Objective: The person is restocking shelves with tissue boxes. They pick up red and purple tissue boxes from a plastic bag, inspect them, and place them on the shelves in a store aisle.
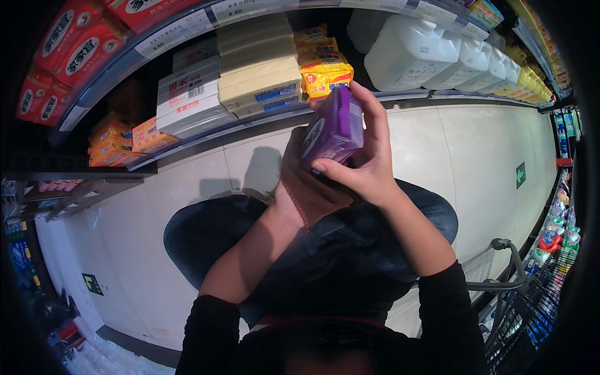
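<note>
My right hand [370, 164] grips a purple plastic-wrapped pack [337, 126], thumb at its lower edge and fingers around its far right side. The pack is tilted and bears writing on an oval label. A brown cloth [314, 192] with a stitched edge is draped over my left hand [288, 201] and hangs below the pack. Most of the left fingers are hidden by the cloth and pack, so their grip does not show. Just beyond the pack, yellow soap packets [327, 70] sit on the low shelf.
White-wrapped bars [187, 93], cream bars [260, 79] and orange boxes [112, 140] fill the low shelf's left part. Several white jugs [412, 51] stand to its right. Red packs [75, 47] lie on the upper shelf. A wire shopping cart [525, 300] is at my right, on the tiled floor [483, 154].
</note>
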Motion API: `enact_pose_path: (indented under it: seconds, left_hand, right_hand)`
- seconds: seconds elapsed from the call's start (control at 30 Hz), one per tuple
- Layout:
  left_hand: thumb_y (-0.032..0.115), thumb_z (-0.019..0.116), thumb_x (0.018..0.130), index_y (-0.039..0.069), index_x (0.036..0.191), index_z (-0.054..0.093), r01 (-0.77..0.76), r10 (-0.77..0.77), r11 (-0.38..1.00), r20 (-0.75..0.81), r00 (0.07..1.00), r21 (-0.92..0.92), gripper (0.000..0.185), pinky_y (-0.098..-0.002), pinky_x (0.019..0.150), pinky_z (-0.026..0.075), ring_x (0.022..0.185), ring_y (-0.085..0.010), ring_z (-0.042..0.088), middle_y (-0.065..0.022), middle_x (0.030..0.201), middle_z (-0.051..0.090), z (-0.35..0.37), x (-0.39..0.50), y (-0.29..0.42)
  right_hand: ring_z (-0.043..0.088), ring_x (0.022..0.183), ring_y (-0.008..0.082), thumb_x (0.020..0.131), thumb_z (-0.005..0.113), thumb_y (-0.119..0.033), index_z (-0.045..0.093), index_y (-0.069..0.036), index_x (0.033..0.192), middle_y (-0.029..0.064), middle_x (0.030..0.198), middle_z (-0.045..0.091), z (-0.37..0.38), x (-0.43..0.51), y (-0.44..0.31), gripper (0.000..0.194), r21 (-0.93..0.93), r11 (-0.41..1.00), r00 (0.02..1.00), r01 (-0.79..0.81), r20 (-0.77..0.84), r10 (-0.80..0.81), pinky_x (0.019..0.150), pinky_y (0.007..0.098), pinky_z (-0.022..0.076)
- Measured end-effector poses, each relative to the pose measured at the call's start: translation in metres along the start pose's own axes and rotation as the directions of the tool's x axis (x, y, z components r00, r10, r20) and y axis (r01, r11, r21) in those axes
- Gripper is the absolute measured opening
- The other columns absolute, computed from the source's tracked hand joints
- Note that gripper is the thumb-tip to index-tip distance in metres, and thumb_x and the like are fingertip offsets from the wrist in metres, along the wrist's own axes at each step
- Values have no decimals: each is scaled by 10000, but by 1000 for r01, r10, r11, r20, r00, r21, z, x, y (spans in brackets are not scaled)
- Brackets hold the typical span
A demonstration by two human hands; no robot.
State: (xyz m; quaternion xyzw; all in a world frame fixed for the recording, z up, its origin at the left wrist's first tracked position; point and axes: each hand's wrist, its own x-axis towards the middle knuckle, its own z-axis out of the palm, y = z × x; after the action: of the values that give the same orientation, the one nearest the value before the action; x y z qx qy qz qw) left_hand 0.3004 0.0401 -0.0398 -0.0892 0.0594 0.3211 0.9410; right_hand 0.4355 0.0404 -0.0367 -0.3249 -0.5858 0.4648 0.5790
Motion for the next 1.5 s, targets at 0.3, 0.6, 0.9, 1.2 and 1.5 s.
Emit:
enact_pose_path:
  seconds: [0.3, 0.6, 0.9, 1.2, 1.5]
  left_hand:
    - [491, 418, 1026, 39, 1429, 392, 120, -23, 949, 318, 948, -290, 607, -328, 976, 557, 1185, -193, 586, -126, 1345, 546, -35, -3, 29]
    - [480, 376, 1058, 59, 1426, 393, -205, 193, 904, 71, 979, 374, 559, -439, 863, 611, 1193, -268, 595, -140, 1310, 552, -13, -14, 37]
    - [318, 431, 1072, 75, 1372, 469, -293, 451, 802, -206, 869, 521, 388, -399, 795, 608, 1088, -226, 646, -113, 1229, 604, -33, -3, 34]
    - [483, 511, 1019, 109, 1274, 529, -266, 541, 725, -287, 791, 635, 452, -328, 703, 596, 904, -161, 697, -39, 1023, 674, -4, 0, 16]
    - [489, 519, 1016, 86, 1188, 564, -393, 725, 570, -216, 654, 722, 440, -246, 583, 572, 730, -126, 699, -41, 883, 687, -18, 3, 7]
  right_hand:
    - [501, 1257, 231, 600, 954, -192, 274, -40, 1483, 123, 1358, 437, -8, -3, -11, 1125, -256, 967, 992, 4, -120, -36, 1074, 367, 427]
    - [530, 1250, 296, 604, 937, -75, 373, -71, 1382, 145, 1299, 482, -44, 10, -28, 961, -234, 966, 977, 110, 204, -61, 1114, 466, 423]
    - [530, 1263, 270, 675, 830, 32, 469, -65, 1323, 120, 1351, 512, -39, 9, -30, 748, -423, 879, 954, 218, 283, -100, 1082, 400, 434]
    - [534, 1269, 318, 660, 885, -20, 434, -71, 1324, 131, 1280, 502, -34, 5, -20, 805, -297, 941, 967, 160, 239, -89, 1079, 439, 447]
    - [530, 1279, 283, 649, 906, -62, 370, -92, 1377, 147, 1328, 517, -26, 2, -15, 905, -304, 943, 978, 137, 190, -81, 1068, 395, 464]
